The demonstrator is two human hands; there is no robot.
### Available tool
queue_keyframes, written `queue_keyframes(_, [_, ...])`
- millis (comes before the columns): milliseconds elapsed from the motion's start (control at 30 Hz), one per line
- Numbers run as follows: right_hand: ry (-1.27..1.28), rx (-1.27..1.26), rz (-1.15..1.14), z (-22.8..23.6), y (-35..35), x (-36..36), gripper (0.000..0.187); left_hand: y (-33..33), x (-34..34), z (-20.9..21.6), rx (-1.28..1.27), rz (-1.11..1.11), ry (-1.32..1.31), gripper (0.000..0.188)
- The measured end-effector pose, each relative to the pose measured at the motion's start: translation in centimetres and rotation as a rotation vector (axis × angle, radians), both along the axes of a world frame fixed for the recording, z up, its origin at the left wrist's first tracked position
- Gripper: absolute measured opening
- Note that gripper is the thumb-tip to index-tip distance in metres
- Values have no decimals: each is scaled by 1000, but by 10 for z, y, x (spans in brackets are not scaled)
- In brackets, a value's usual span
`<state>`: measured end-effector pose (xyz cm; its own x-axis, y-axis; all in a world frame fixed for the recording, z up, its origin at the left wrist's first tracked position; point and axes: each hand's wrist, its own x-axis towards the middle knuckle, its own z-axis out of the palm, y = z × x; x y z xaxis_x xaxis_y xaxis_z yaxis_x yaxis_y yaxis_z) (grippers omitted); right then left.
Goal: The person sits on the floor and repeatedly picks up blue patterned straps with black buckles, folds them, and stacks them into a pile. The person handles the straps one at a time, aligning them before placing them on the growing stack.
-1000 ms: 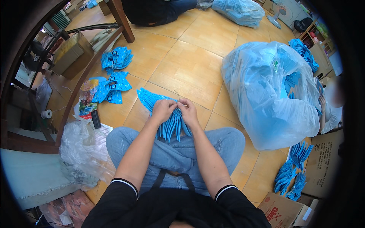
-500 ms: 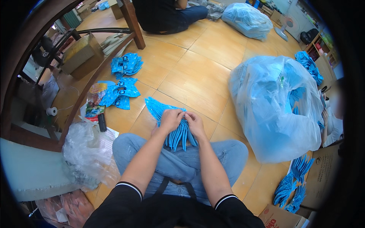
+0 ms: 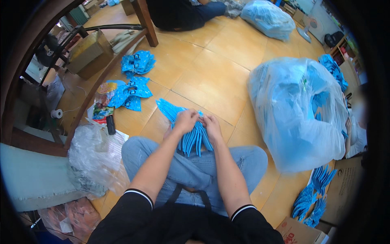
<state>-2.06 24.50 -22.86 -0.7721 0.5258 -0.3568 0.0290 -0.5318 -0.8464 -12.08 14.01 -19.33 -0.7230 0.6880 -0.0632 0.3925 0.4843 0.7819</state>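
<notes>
A bundle of thin blue pieces [image 3: 191,142], stacked and fanned out, lies over my crossed legs and the floor just ahead. At its upper edge my left hand [image 3: 186,121] is closed in a pinch, the back of the hand covering part of the stack. Close beside it, my right hand [image 3: 211,126] pinches the same edge with thumb and fingers. Whatever small part sits between the fingertips is too small to make out. The loose ends of the pieces hang down below both hands toward my jeans.
Blue bundles with black clips [image 3: 131,93] lie on the left, near a dark wooden frame [image 3: 145,22]. A large clear bag of blue pieces [image 3: 280,134] stands at right. Crumpled clear plastic [image 3: 91,156] is by my left knee; more blue bundles [image 3: 304,201] lie lower right.
Both hands stay at the bundle's upper edge, their fingers shifting slightly. The whole view has moved a little.
</notes>
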Motion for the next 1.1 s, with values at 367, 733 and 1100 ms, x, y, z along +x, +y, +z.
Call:
queue_keyframes(367, [-47,-1,-34,3,-4,0,16,-2,-14,0,45,2,-336,16])
queue_keyframes(733, [-20,72,69,10,-6,0,14,-2,-13,-2,73,1,-279,21])
queue_keyframes(1100, [-135,32,123,7,-1,1,11,-2,-10,1,50,-12,-267,17])
